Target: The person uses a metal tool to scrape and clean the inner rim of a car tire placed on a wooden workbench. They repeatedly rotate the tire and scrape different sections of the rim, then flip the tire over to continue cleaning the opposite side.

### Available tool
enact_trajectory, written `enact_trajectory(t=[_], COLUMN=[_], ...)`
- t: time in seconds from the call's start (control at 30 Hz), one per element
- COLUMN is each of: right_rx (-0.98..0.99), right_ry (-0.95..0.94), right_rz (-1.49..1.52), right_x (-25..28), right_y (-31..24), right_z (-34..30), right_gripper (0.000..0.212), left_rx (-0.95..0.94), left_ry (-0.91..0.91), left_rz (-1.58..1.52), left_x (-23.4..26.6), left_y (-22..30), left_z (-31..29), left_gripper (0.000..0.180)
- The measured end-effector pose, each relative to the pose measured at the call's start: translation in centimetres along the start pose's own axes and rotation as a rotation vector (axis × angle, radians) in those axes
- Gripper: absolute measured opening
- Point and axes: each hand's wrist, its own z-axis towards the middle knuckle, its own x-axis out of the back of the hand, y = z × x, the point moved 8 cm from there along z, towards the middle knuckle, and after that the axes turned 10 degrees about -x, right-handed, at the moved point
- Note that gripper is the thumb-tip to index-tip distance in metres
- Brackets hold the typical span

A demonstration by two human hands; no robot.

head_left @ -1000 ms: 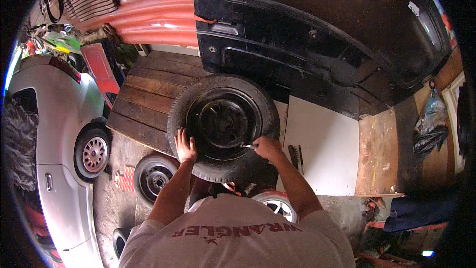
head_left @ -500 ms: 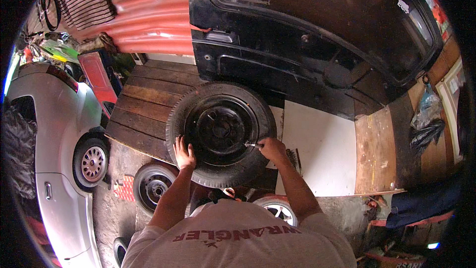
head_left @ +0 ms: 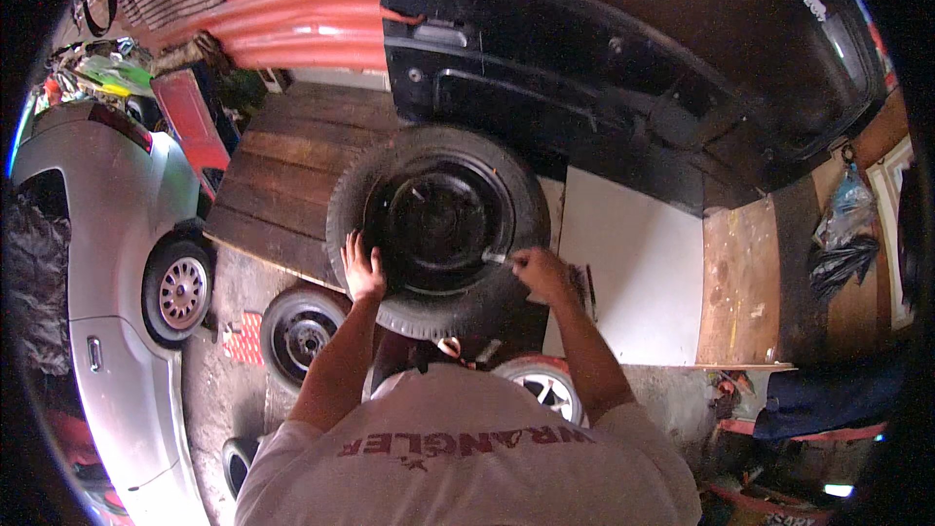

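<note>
A large black tyre [head_left: 353,180] on a black steel wheel rim [head_left: 443,219] lies flat in front of me on wooden boards. My left hand [head_left: 363,270] rests on the near left of the tyre's sidewall, fingers spread. At the near right of the rim, my right hand [head_left: 539,273] is closed on a thin silver tool [head_left: 498,258]. The tool's tip points inward and meets the rim's edge; its exact kind is too small to make out.
A black vehicle panel [head_left: 506,97] stands behind the tyre, with a white board [head_left: 633,263] to its right. A smaller wheel [head_left: 299,341] and a white-spoked wheel [head_left: 545,390] lie nearer me. A silver car [head_left: 117,253] stands left, beside a red patterned box [head_left: 245,339].
The view has tilted, so the tyre and boards sit higher in the picture. My right hand has shifted slightly with the tool, which stays at the rim. My left hand stays on the tyre.
</note>
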Motion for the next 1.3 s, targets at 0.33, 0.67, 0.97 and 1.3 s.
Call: enact_trajectory(t=[0.33, 0.67, 0.97, 1.3], right_rx=[0.074, 0.027, 0.036, 0.054], right_ry=[-0.030, 0.274, 0.077, 0.172], right_rz=[-0.059, -0.032, -0.207, -0.095], right_x=[-4.6, 1.2, -3.4, -2.4], right_y=[-1.2, 0.0, -1.2, 0.3], right_z=[-2.6, 3.5, -0.5, 2.0], right_gripper=[0.030, 0.031, 0.032, 0.029], left_rx=[0.007, -0.001, 0.022, -0.004], left_ry=[-0.023, -0.011, -0.001, 0.005], left_rz=[0.035, 0.041, 0.016, 0.023], left_x=[0.0, -0.1, 0.3, 0.1], left_y=[0.0, -0.1, -0.2, 0.0], left_z=[-0.4, -0.2, -0.3, 0.0], left_gripper=[0.056, 0.055, 0.054, 0.052])
